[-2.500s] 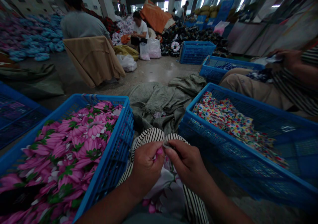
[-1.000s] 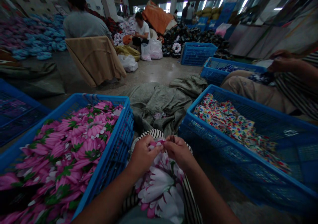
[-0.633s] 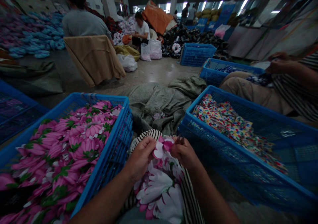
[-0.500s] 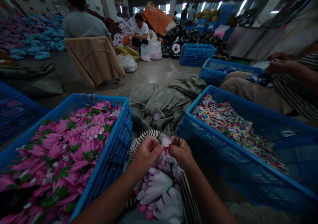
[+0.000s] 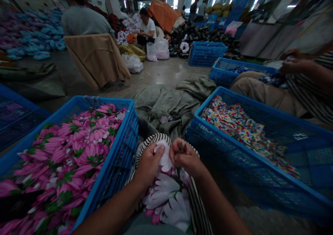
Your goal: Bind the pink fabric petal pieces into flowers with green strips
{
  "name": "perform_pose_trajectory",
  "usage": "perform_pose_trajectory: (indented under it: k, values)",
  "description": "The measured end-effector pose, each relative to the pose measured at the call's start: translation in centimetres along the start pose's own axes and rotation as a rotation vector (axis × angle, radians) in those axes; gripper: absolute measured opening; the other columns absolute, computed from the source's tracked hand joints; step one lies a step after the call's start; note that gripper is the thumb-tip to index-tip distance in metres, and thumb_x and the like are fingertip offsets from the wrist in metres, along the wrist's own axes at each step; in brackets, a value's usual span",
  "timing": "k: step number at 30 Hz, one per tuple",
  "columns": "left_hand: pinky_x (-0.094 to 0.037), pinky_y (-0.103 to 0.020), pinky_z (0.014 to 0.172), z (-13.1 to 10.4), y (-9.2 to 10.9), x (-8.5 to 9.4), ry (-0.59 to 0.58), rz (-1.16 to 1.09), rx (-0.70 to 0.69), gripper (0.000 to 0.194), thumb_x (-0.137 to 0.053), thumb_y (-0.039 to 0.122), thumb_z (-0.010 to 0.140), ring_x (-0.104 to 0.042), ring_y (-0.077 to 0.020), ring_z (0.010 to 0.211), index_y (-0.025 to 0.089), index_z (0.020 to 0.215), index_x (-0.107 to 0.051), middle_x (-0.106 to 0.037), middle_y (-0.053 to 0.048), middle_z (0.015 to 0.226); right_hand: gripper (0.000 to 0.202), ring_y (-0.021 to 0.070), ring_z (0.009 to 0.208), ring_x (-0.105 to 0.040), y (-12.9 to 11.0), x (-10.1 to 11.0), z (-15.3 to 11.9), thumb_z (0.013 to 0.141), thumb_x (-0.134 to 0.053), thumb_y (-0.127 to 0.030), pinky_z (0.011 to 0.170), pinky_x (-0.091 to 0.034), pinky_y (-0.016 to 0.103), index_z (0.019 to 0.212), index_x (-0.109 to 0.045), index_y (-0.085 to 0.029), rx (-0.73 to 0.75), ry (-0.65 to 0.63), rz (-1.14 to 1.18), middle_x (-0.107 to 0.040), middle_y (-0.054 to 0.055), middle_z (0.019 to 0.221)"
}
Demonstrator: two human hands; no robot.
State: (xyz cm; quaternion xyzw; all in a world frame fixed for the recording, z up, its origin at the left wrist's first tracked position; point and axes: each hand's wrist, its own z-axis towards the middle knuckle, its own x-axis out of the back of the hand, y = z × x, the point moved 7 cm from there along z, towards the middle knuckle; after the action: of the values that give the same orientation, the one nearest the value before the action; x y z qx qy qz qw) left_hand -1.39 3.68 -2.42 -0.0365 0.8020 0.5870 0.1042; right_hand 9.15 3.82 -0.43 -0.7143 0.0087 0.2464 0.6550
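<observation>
Over my lap, my left hand (image 5: 151,158) pinches a pale pink-white petal piece (image 5: 164,156) between thumb and fingers. Close on its right, my right hand (image 5: 185,156) has its fingers curled round a small dark item (image 5: 182,147), too small to name. White and pink petal pieces (image 5: 169,196) lie on the striped cloth (image 5: 196,202) across my lap. At the left stands a blue crate (image 5: 131,106) full of pink petal pieces with green parts (image 5: 78,151).
A blue crate (image 5: 199,115) with colourful printed pieces (image 5: 234,124) stands at the right, beside a seated person's legs (image 5: 267,92). Grey-green sacking (image 5: 166,101) lies ahead between the crates. A draped chair (image 5: 97,58) and more seated people are farther off.
My hands have moved slightly apart, my left hand a little to the left. More of the pale piece now shows, hanging below my left fingers. The view has shifted slightly.
</observation>
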Motion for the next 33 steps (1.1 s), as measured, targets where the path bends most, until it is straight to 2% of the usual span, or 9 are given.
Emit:
perform_pose_trajectory:
  k: [2, 5, 9, 12, 18, 21, 27, 30, 33]
  values:
    - [-0.036, -0.019, 0.044, 0.2, -0.4, 0.0, 0.034, -0.156, 0.051, 0.022, -0.062, 0.034, 0.07, -0.046, -0.0078, 0.045, 0.015, 0.081, -0.057, -0.056, 0.003, 0.058, 0.015, 0.0069, 0.042, -0.029, 0.0, 0.7, -0.4, 0.064, -0.051, -0.016, 0.04, -0.021, 0.019, 0.072, -0.04, -0.02, 0.013, 0.111, -0.027, -0.047, -0.006, 0.055]
    - [-0.037, -0.018, 0.046, 0.3, -0.4, -0.2, 0.065, -0.246, 0.067, 0.02, -0.065, 0.031, 0.068, -0.046, -0.0063, 0.046, 0.015, 0.075, -0.055, -0.053, 0.005, 0.057, 0.011, 0.0085, 0.049, -0.036, -0.5, 0.7, -1.2, 0.07, -0.055, -0.021, 0.045, -0.027, 0.02, 0.073, -0.045, -0.019, 0.081, 0.251, -0.283, -0.045, -0.005, 0.06]
    - [-0.036, -0.016, 0.047, 0.4, 0.0, -0.4, 0.068, -0.247, 0.044, 0.019, -0.066, 0.029, 0.067, -0.046, -0.0054, 0.049, 0.015, 0.069, -0.053, -0.051, 0.006, 0.057, 0.015, 0.0092, 0.054, -0.04, -0.6, -0.8, -1.7, 0.068, -0.062, -0.019, 0.049, -0.03, 0.021, 0.075, -0.049, -0.018, 0.114, 0.247, -0.622, -0.045, -0.005, 0.064]
    - [-0.031, -0.016, 0.042, 0.4, 0.1, -0.8, 0.032, -0.255, 0.054, 0.021, -0.067, 0.03, 0.067, -0.042, -0.0042, 0.044, 0.014, 0.066, -0.053, -0.049, 0.006, 0.054, 0.006, 0.011, 0.059, -0.043, -0.6, -1.2, -1.6, 0.074, -0.054, -0.016, 0.054, -0.032, 0.022, 0.069, -0.052, -0.017, 0.15, 0.23, -0.715, -0.049, -0.002, 0.065]
    - [-0.039, -0.016, 0.053, -0.4, 0.3, -1.5, -0.12, -0.351, 0.071, 0.021, -0.071, 0.024, 0.063, -0.05, -0.0054, 0.054, 0.015, 0.075, -0.057, -0.056, 0.004, 0.064, 0.016, 0.0093, 0.05, -0.038, 0.8, 1.1, -1.3, 0.077, -0.054, -0.027, 0.047, -0.03, 0.021, 0.065, -0.053, -0.016, 0.053, 0.304, -0.373, -0.045, -0.003, 0.056]
    - [-0.042, -0.017, 0.058, -0.7, 0.1, -1.1, -0.128, -0.351, 0.112, 0.015, -0.071, 0.018, 0.063, -0.054, -0.0067, 0.058, 0.013, 0.069, -0.057, -0.059, 0.002, 0.063, 0.02, 0.0067, 0.044, -0.031, 1.8, 1.7, -1.3, 0.073, -0.059, -0.033, 0.04, -0.023, 0.019, 0.066, -0.053, -0.016, -0.002, 0.312, -0.185, -0.042, -0.005, 0.051]
    - [-0.042, -0.018, 0.049, -0.9, -0.3, -1.3, -0.162, -0.531, 0.228, 0.014, -0.066, 0.021, 0.068, -0.051, -0.0067, 0.051, 0.016, 0.077, -0.057, -0.056, 0.003, 0.063, 0.029, 0.0017, 0.032, -0.021, 2.8, 1.2, -1.2, 0.067, -0.067, -0.039, 0.032, -0.015, 0.016, 0.067, -0.05, -0.016, -0.061, 0.246, 0.169, -0.035, -0.01, 0.043]
    - [-0.042, -0.018, 0.047, -1.1, -0.4, -1.5, -0.157, -0.464, 0.18, 0.018, -0.064, 0.027, 0.072, -0.052, -0.0071, 0.052, 0.017, 0.084, -0.057, -0.057, 0.003, 0.066, 0.03, 0.0014, 0.032, -0.022, 2.7, 0.8, -0.9, 0.068, -0.067, -0.04, 0.032, -0.015, 0.015, 0.067, -0.048, -0.017, -0.055, 0.259, 0.166, -0.034, -0.011, 0.042]
    - [-0.04, -0.016, 0.047, -1.0, -0.7, -1.6, -0.134, -0.366, 0.11, 0.014, -0.064, 0.021, 0.072, -0.05, -0.0055, 0.05, 0.016, 0.084, -0.058, -0.058, 0.004, 0.063, 0.029, 0.0019, 0.034, -0.024, 2.7, 0.3, -0.9, 0.07, -0.065, -0.041, 0.034, -0.015, 0.015, 0.07, -0.048, -0.017, -0.061, 0.251, 0.14, -0.036, -0.01, 0.043]
